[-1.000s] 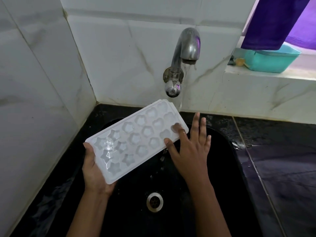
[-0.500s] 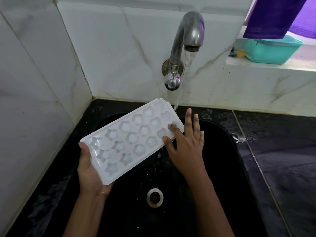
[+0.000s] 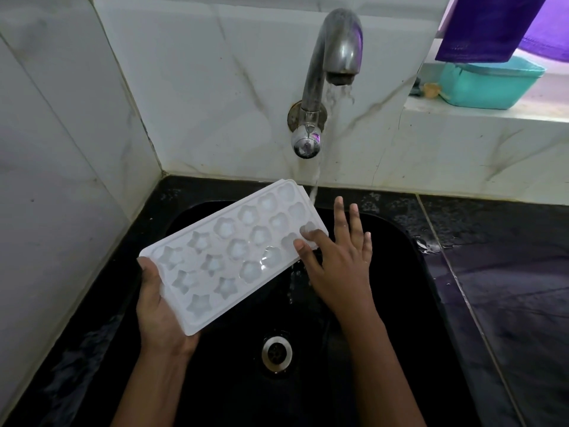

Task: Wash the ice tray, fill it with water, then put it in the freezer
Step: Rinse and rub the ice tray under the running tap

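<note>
A white ice tray (image 3: 237,251) with star and round moulds is held tilted over the black sink (image 3: 385,303). My left hand (image 3: 160,309) grips its near left end from below, thumb on the rim. My right hand (image 3: 335,257) lies with straight fingers against the tray's far right corner, index finger and thumb touching its top. Water runs from the metal tap (image 3: 335,57) and falls just past the tray's far end.
The drain (image 3: 276,352) sits at the sink's middle. White marble tiles (image 3: 61,149) close the left and back. A wet black counter (image 3: 508,288) lies right. A teal tub (image 3: 489,84) and purple cloth (image 3: 486,26) are on the ledge at the upper right.
The tray and both hands have stayed over the sink while my view dipped slightly. My right fingers shifted a little along the tray's far corner.
</note>
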Demonstrator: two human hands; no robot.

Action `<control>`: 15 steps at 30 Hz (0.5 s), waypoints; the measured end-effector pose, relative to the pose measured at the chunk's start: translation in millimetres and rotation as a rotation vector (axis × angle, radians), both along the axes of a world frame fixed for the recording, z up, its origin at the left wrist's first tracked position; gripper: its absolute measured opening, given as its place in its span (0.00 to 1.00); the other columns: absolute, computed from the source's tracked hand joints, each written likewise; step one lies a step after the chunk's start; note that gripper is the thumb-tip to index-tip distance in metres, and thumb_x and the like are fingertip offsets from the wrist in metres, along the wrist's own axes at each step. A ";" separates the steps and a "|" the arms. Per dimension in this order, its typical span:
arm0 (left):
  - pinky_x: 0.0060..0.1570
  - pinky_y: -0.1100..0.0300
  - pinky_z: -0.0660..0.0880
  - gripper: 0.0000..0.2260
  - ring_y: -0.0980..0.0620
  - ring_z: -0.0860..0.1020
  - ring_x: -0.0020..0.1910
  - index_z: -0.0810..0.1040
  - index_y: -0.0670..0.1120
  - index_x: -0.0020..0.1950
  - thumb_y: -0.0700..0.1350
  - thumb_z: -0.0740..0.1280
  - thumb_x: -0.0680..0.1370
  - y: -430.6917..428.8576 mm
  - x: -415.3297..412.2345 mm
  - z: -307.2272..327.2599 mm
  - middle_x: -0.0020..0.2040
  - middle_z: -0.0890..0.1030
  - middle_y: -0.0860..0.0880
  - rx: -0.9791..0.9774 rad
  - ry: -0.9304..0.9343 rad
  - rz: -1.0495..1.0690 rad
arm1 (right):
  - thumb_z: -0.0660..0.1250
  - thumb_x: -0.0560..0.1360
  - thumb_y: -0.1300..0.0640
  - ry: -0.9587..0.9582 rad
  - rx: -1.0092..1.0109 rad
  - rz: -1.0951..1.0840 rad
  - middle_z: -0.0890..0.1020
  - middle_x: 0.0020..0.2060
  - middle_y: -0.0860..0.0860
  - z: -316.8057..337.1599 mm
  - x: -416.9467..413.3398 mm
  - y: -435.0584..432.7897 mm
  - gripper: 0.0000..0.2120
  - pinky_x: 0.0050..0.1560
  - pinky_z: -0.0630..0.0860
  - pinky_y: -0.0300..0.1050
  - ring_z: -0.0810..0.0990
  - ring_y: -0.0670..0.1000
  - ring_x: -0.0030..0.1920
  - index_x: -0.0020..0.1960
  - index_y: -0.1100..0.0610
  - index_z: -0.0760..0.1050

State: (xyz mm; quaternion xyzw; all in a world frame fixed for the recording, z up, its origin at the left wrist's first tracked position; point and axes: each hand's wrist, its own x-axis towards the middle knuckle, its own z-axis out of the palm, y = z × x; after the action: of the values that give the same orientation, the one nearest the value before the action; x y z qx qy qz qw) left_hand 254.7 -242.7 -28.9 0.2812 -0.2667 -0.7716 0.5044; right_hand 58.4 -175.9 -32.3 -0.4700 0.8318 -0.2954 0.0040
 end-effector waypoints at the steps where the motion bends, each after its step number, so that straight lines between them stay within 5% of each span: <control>1: 0.44 0.52 0.80 0.29 0.43 0.80 0.58 0.77 0.47 0.64 0.65 0.51 0.76 0.6 -0.4 0.4 0.62 0.80 0.43 -0.001 -0.009 -0.005 | 0.44 0.72 0.32 0.011 0.001 -0.025 0.39 0.75 0.44 -0.2 0.1 0.6 0.29 0.72 0.38 0.56 0.31 0.44 0.73 0.57 0.45 0.76; 4: 0.43 0.52 0.81 0.28 0.43 0.80 0.57 0.82 0.48 0.58 0.65 0.52 0.76 2.6 -2.0 0.5 0.60 0.81 0.43 0.011 -0.023 0.008 | 0.44 0.72 0.32 0.004 0.002 -0.033 0.38 0.75 0.45 -0.4 7.3 -2.1 0.30 0.71 0.38 0.55 0.32 0.46 0.74 0.60 0.45 0.73; 9: 0.45 0.52 0.80 0.30 0.44 0.80 0.58 0.73 0.45 0.68 0.63 0.47 0.80 -0.7 1.6 0.5 0.61 0.80 0.43 -0.008 -0.012 0.059 | 0.43 0.72 0.32 -0.057 0.001 0.053 0.37 0.74 0.42 -0.3 7.3 -4.7 0.31 0.72 0.37 0.55 0.29 0.42 0.72 0.62 0.44 0.72; 15: 0.42 0.50 0.81 0.30 0.43 0.82 0.54 0.83 0.47 0.57 0.64 0.47 0.81 -0.4 3.0 0.0 0.59 0.81 0.42 0.067 0.018 -0.010 | 0.43 0.72 0.32 -0.043 0.004 -0.008 0.38 0.76 0.45 -3.2 12.9 -4.2 0.30 0.72 0.37 0.55 0.30 0.44 0.73 0.61 0.45 0.72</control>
State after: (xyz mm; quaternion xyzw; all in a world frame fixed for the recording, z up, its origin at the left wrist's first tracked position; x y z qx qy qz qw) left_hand 257.6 -243.2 -28.8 0.2896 -0.2376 -0.7851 0.4932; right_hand 71.3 -180.1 -35.5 -0.4602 0.8339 -0.3040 0.0215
